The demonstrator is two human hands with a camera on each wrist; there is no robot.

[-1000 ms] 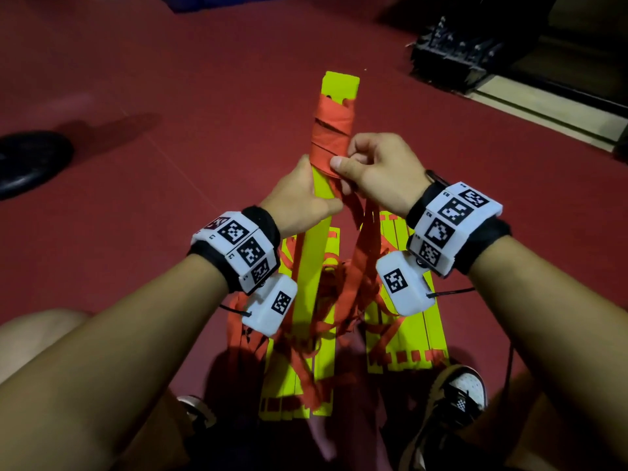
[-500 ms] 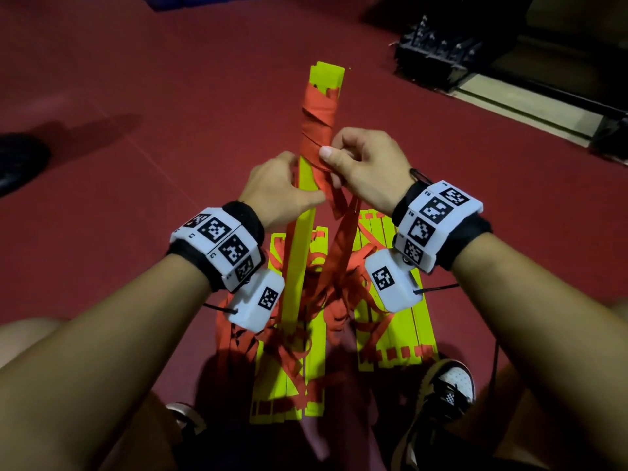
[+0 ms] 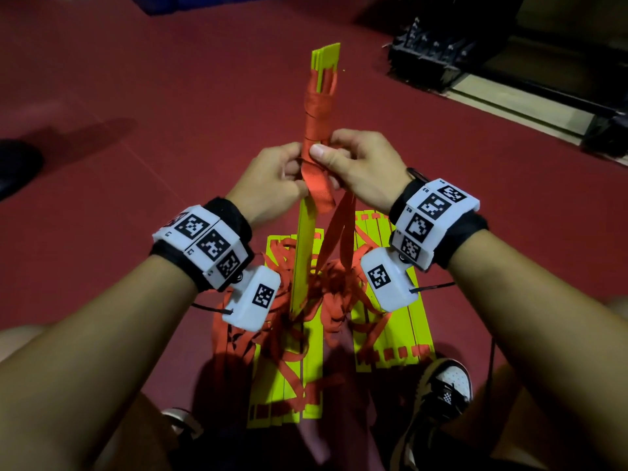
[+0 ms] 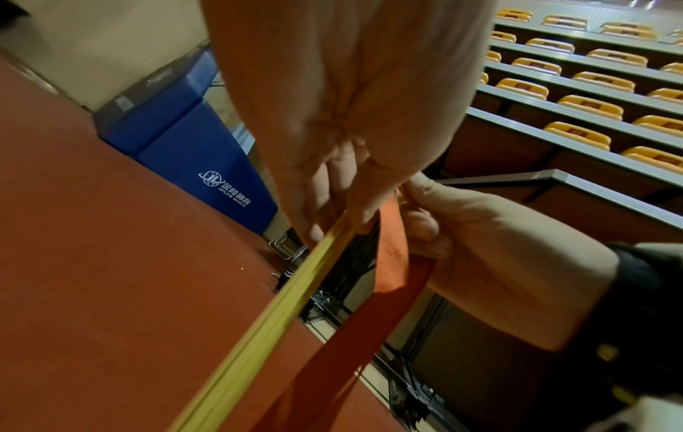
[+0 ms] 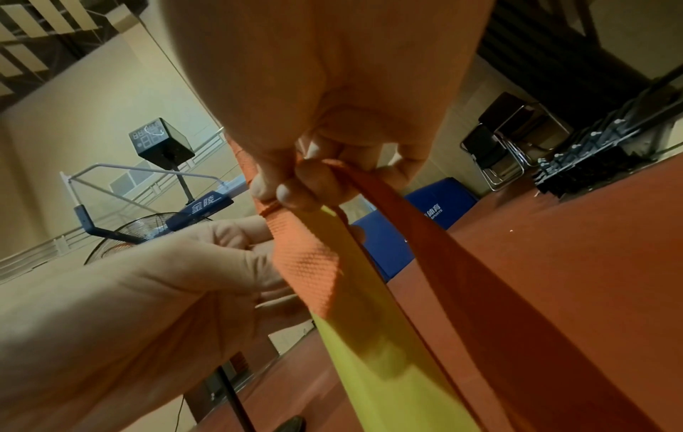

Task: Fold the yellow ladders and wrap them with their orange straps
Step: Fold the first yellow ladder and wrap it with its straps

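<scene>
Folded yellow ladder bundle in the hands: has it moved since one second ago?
Yes. Against the flat yellow ladder on the floor, the folded yellow ladder bundle has tipped further away, towards the black rack.

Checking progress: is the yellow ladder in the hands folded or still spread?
Folded: the held ladder is a narrow stack of slats, its upper part bound in orange strap. Both hands pinch the strap.

1. On your left wrist (image 3: 204, 248) you wear a black cuff under a white segmented band printed with square black-and-white markers.
2. Your right wrist (image 3: 438, 220) carries the same band and cuff.
3. A white camera pod (image 3: 253, 299) with one marker hangs under the left band, another pod (image 3: 385, 280) under the right; thin black cables leave both.
4. Your near right foot wears a black-and-white sneaker (image 3: 438, 399).
5. Your forearms are bare.
</scene>
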